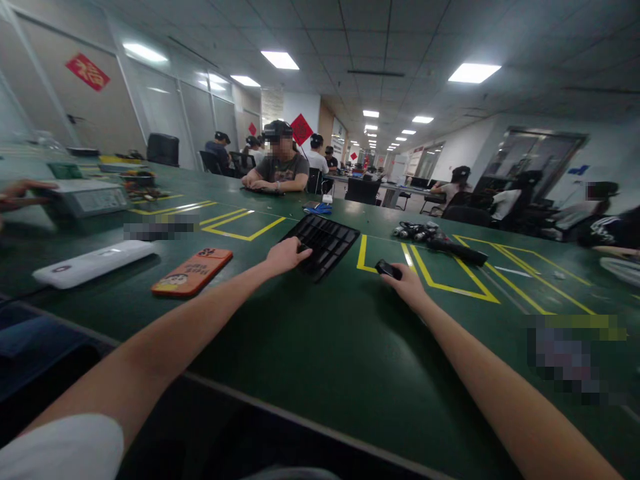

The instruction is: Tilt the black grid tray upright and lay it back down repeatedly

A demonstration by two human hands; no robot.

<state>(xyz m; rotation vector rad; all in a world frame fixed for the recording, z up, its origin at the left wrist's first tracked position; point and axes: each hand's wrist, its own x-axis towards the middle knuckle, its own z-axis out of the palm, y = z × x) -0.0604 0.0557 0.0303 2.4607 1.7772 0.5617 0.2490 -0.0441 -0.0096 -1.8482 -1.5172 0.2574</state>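
Note:
My left hand (288, 259) is closed on the near left edge of a black tray with many small compartments (325, 241), which it holds at a tilt over the green table. My right hand (407, 285) is closed round a small black block-like piece (387, 269), whose exact kind I cannot make out. This piece is to the right of the tray, apart from it, near a yellow tape outline (366, 257). The fingers of my left hand partly cover the tray's edge.
An orange phone (193, 272) and a long white device (95, 263) lie left of my arm. Black cylindrical parts (440, 243) are on the right, blue gloves (317, 209) farther back. A grey box (83, 198) stands far left. A person (281, 163) sits across the green table (320, 360).

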